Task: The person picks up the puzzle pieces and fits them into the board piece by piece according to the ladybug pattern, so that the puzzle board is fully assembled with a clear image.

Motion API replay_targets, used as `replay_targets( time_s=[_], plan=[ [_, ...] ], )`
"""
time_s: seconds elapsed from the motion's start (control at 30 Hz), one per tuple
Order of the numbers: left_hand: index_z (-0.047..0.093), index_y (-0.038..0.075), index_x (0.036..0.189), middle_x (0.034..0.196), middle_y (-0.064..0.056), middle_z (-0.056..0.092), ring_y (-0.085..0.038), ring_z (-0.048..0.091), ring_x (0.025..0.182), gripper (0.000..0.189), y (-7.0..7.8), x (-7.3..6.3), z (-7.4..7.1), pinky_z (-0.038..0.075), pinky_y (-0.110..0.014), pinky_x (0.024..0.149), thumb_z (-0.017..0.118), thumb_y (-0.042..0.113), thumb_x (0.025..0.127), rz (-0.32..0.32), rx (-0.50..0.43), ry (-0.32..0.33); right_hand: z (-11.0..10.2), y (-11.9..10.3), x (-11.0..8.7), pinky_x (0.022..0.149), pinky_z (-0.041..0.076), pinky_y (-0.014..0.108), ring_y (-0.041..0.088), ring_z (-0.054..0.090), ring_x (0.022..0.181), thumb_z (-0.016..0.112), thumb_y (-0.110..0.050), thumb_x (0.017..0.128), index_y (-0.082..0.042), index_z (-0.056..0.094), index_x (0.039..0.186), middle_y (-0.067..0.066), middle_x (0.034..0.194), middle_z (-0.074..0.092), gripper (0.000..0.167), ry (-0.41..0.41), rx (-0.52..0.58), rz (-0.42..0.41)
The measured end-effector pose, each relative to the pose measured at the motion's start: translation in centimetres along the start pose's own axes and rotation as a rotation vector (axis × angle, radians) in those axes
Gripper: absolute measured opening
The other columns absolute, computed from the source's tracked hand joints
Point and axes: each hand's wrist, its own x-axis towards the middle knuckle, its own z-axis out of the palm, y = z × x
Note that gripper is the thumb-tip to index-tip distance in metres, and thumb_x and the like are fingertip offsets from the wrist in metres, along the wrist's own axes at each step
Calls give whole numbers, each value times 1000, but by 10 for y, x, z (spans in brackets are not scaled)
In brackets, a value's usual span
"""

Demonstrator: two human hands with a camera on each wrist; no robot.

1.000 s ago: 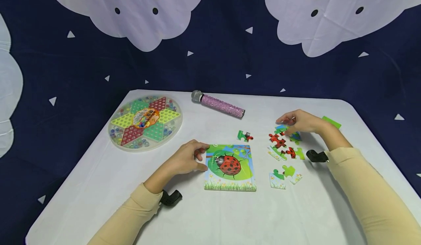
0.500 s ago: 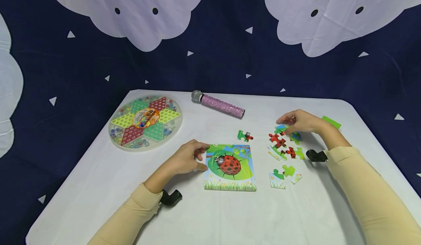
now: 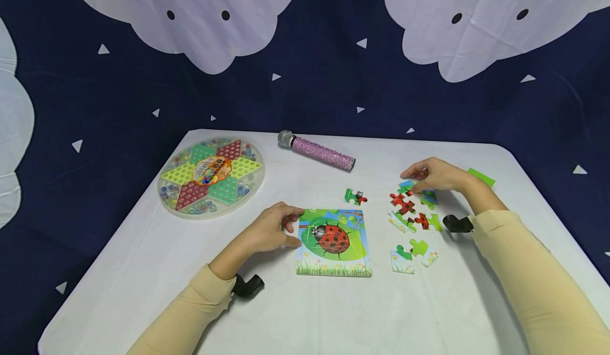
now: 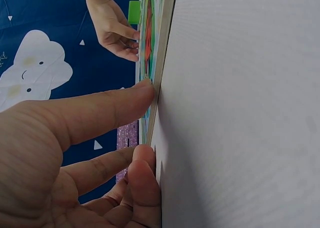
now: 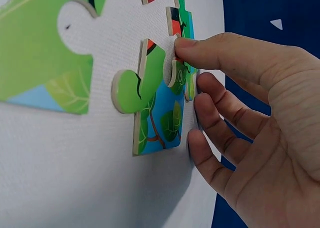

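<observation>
Fingers (image 5: 220, 120) — at puzzle pieces (image 5: 161, 117)

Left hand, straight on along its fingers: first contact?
Likely the square, green-and-blue ladybug picture board: the left hand appears to touch its left edge.

A gap is running between the picture board (image 3: 333, 243) and puzzle pieces (image 3: 406, 206); a microphone (image 3: 321, 152) is blocking the way behind the board.
</observation>
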Motion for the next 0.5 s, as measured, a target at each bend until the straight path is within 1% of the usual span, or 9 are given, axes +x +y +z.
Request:
replay_targets(
  time_s=[0.13,0.23,0.33,0.5],
  plan=[
    [64,-1,145,115,-10,62,-12,58,88,71,0,0,0,45,-25,75,92,0,79,1,2,2,0,0,0,96,53,32,29,66,116,85,-15,91,-2,76,129,17,130,75,42,7,-2,-5],
    [64,-1,145,115,-10,62,-12,58,88,71,0,0,0,45,-25,75,91,0,79,-1,1,1,1,1,2,93,53,28,27,66,114,85,-16,92,-2,76,128,17,129,76,40,15,-8,-10],
    [64,-1,145,116,-10,62,-12,58,88,71,0,0,0,45,-25,75,91,0,79,-7,-1,1,2,2,4,91,53,29,24,66,110,83,-16,93,-3,77,127,16,126,76,37,22,-17,-13],
    [64,0,146,117,-10,62,-13,58,89,72,-1,0,0,45,-25,74,91,1,80,-14,-4,-1,2,2,8,90,52,35,20,63,104,82,-16,94,-4,78,126,14,121,77,34,28,-32,-7]
  ],
)
